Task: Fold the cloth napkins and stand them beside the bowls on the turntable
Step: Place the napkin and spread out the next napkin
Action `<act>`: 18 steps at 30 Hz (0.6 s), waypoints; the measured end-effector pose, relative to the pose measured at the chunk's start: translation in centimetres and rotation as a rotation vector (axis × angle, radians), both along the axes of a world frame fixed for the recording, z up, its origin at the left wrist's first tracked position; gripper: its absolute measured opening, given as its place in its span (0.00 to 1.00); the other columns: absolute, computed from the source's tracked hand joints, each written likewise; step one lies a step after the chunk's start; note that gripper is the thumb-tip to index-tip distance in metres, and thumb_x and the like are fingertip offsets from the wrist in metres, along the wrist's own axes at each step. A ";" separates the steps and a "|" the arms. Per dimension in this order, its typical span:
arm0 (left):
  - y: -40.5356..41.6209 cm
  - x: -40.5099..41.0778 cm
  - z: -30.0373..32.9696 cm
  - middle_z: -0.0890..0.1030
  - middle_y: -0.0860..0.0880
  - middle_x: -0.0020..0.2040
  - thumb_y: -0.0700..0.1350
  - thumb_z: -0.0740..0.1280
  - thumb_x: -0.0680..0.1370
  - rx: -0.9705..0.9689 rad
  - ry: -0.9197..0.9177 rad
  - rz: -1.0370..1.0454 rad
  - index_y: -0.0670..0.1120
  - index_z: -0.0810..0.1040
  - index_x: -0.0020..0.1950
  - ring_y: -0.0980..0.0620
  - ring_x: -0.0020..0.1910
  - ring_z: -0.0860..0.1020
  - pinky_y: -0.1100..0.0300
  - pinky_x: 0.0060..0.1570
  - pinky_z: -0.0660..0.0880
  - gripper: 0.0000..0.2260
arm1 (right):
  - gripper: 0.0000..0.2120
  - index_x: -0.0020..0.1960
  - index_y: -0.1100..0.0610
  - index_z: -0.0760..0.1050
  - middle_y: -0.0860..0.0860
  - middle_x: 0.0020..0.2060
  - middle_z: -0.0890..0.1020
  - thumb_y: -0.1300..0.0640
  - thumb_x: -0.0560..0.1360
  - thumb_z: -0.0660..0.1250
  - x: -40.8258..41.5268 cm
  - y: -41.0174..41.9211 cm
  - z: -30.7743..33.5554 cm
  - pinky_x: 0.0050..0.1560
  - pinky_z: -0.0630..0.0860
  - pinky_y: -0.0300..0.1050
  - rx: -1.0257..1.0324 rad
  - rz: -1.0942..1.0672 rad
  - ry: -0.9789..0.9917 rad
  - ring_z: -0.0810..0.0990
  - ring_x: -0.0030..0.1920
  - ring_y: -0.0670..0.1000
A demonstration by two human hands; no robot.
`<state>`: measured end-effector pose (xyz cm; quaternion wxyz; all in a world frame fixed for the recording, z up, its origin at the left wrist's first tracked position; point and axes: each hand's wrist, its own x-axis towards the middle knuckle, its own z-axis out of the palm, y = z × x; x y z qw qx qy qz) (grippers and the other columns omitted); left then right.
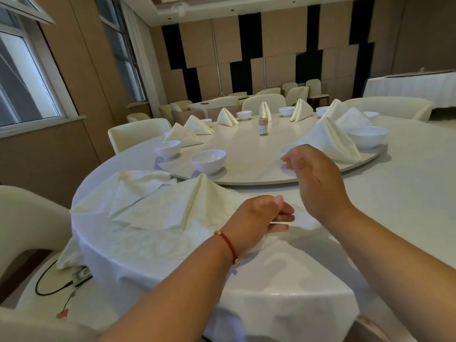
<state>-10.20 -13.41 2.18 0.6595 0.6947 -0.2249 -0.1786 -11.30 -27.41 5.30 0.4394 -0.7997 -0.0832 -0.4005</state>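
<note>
A round white turntable [251,154] carries several white bowls, most with a cream folded napkin standing beside them. The nearest bowl [208,161] has no napkin by it. A cream napkin [182,206] lies spread on the tablecloth before me, with a raised ridge in its middle. Another loose napkin [138,186] lies left of it. My left hand [261,218] rests on the cloth at the spread napkin's right edge, fingers together and flat. My right hand [313,176] hovers open over the turntable's near rim, holding nothing, just left of a standing napkin [330,141].
A small jar [263,125] stands mid-turntable. Cream chairs ring the table; one is at my left [27,218]. A black cable and small device [74,277] lie on the chair seat below the table's left edge. More tables and chairs stand behind.
</note>
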 end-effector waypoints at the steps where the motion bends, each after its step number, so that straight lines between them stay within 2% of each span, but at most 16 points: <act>1: 1.0 0.2 0.0 0.82 0.46 0.46 0.46 0.59 0.82 0.008 -0.050 0.045 0.41 0.79 0.47 0.51 0.48 0.81 0.56 0.52 0.79 0.12 | 0.29 0.46 0.57 0.76 0.50 0.40 0.80 0.36 0.72 0.46 -0.4 0.4 0.0 0.46 0.73 0.45 -0.022 0.031 0.017 0.77 0.43 0.48; 3: 3.8 1.1 -0.1 0.83 0.45 0.45 0.45 0.63 0.80 0.121 -0.224 0.198 0.43 0.80 0.44 0.53 0.46 0.80 0.56 0.50 0.78 0.10 | 0.30 0.45 0.59 0.77 0.52 0.39 0.80 0.35 0.70 0.48 -0.8 1.5 -0.4 0.47 0.74 0.50 -0.090 0.100 0.105 0.77 0.43 0.51; 6: 9.0 2.4 -0.2 0.82 0.51 0.39 0.46 0.68 0.77 0.389 -0.467 0.457 0.44 0.81 0.41 0.59 0.38 0.78 0.65 0.42 0.73 0.08 | 0.23 0.45 0.53 0.76 0.47 0.40 0.79 0.34 0.70 0.58 -0.4 3.5 -2.0 0.48 0.74 0.52 -0.340 0.246 0.309 0.76 0.42 0.47; 8: 12.2 3.1 -0.1 0.81 0.55 0.40 0.47 0.68 0.77 0.528 -0.512 0.561 0.46 0.80 0.42 0.61 0.39 0.77 0.68 0.40 0.70 0.06 | 0.19 0.54 0.49 0.75 0.44 0.46 0.77 0.37 0.71 0.68 0.0 5.0 -3.5 0.53 0.74 0.47 -0.530 0.376 0.437 0.75 0.47 0.45; 10: 14.5 3.7 -0.3 0.80 0.57 0.42 0.48 0.67 0.78 0.616 -0.506 0.608 0.49 0.80 0.44 0.63 0.42 0.76 0.71 0.39 0.68 0.05 | 0.24 0.61 0.47 0.73 0.44 0.50 0.75 0.39 0.69 0.72 0.8 6.1 -5.0 0.55 0.72 0.42 -0.662 0.462 0.519 0.72 0.52 0.44; 11: 15.3 4.0 -0.6 0.80 0.56 0.43 0.48 0.67 0.78 0.632 -0.487 0.610 0.49 0.80 0.45 0.63 0.42 0.76 0.72 0.39 0.67 0.05 | 0.24 0.61 0.47 0.73 0.45 0.50 0.74 0.40 0.69 0.72 1.3 6.5 -5.6 0.54 0.71 0.41 -0.707 0.471 0.522 0.71 0.51 0.45; 13: 16.1 4.4 -1.2 0.81 0.54 0.45 0.48 0.65 0.79 0.634 -0.436 0.581 0.50 0.80 0.47 0.62 0.44 0.76 0.67 0.43 0.69 0.06 | 0.17 0.55 0.50 0.76 0.45 0.47 0.74 0.43 0.70 0.72 2.4 7.0 -6.2 0.48 0.68 0.40 -0.721 0.468 0.492 0.70 0.47 0.45; 15: 16.3 4.5 -1.5 0.82 0.57 0.46 0.48 0.63 0.80 0.633 -0.427 0.541 0.52 0.80 0.48 0.61 0.45 0.77 0.64 0.45 0.69 0.07 | 0.10 0.45 0.55 0.78 0.47 0.41 0.76 0.48 0.72 0.72 3.2 7.2 -6.4 0.43 0.68 0.41 -0.648 0.480 0.499 0.71 0.42 0.45; 18: 15.9 4.4 -1.4 0.80 0.60 0.43 0.46 0.61 0.81 0.630 -0.443 0.476 0.54 0.79 0.47 0.60 0.42 0.77 0.74 0.41 0.68 0.08 | 0.13 0.37 0.58 0.75 0.51 0.34 0.76 0.50 0.72 0.72 3.4 5.9 -6.3 0.38 0.67 0.42 -0.567 0.505 0.556 0.69 0.35 0.44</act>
